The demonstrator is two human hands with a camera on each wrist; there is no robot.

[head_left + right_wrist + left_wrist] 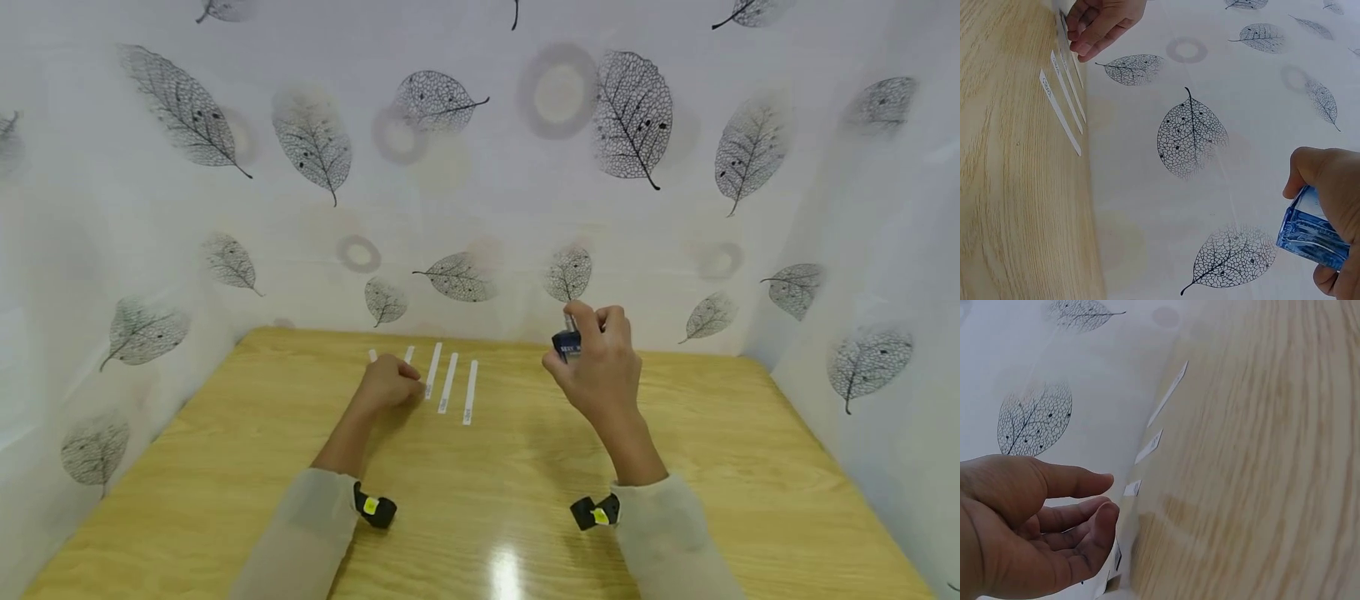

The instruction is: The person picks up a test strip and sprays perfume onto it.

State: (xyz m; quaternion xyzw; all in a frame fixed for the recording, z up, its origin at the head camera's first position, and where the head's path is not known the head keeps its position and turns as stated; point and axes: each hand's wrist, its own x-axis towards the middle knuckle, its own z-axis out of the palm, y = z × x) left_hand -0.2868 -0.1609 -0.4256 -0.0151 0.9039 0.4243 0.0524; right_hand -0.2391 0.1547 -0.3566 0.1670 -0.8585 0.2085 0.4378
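Several narrow white paper strips lie in a row on the table, with small dark print on their near ends. My left hand is over the left part of the row, hiding portions of two strips. In the left wrist view its fingers are loosely bent, a gap separates thumb and forefinger, and nothing shows between them. Off to the right, my right hand grips a blue glass perfume bottle above the table. The forefinger is at the bottle's spray top; the palm hides much of the bottle.
The wood-grain table ends at a pale leaf-printed curtain that rises behind it and along both sides. Each wrist wears a black camera with a yellow mark.
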